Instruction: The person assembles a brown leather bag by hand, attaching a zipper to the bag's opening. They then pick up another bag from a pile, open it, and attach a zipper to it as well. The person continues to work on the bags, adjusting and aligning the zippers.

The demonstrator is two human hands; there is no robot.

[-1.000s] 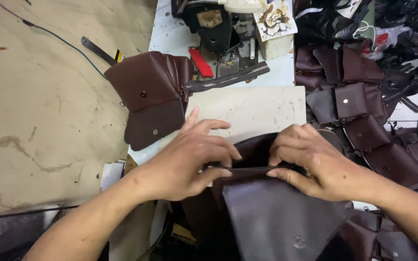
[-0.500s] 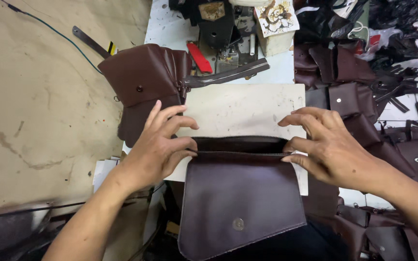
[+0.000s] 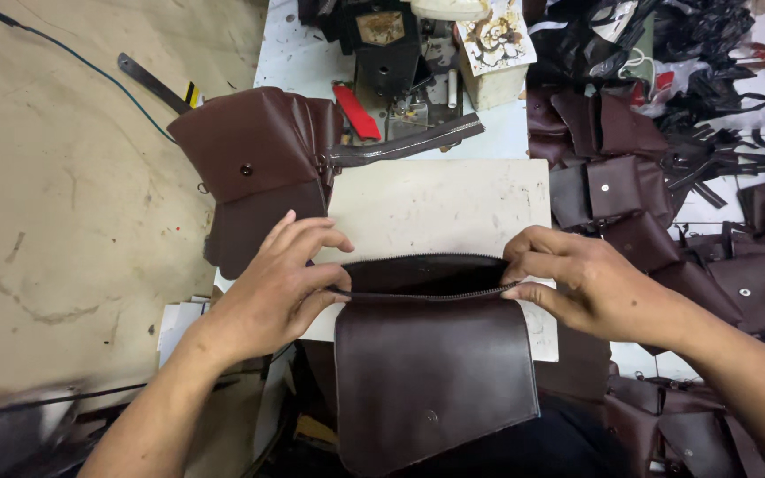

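The left hand (image 3: 285,283) pinches the left end of the zipper on a dark brown leather pouch with a snap-fastened flap (image 3: 431,372), while the right hand (image 3: 577,283) pinches the right end, apparently to keep the zipper line taut and the opening flat. The pouch lies across the near edge of the white scuffed worktop (image 3: 440,204), its flap hanging over toward the person. Both forearms reach in from below, wrists low, fingers curled. A second brown leather bag (image 3: 254,159) overhangs the worktop's left edge; cut brown leather pieces (image 3: 630,177) pile to the right.
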